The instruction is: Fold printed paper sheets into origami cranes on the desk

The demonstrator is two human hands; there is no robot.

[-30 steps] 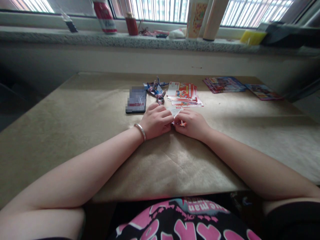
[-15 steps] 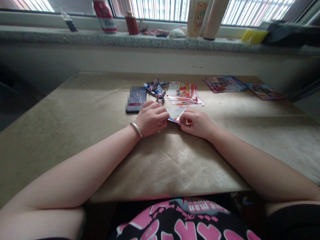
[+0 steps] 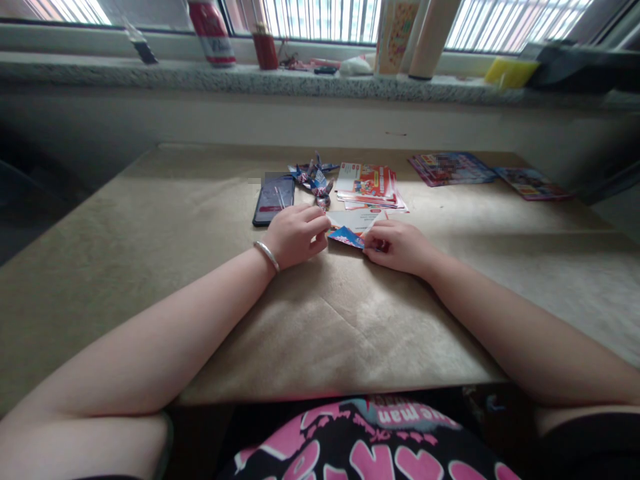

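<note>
Near the frame's centre, the right hand [image 3: 397,247] pinches the right corner of a folded paper [image 3: 346,236], while the left hand [image 3: 296,232] is at its left corner, grip impossible to tell.

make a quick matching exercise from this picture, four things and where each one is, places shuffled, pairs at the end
1. paper
2. phone
3. bracelet
4. can

A. on the windowsill
B. around the left wrist
C. between the left hand and right hand
D. on the table, just beyond the left hand

Pairs: 1-C, 2-D, 3-B, 4-A
</note>
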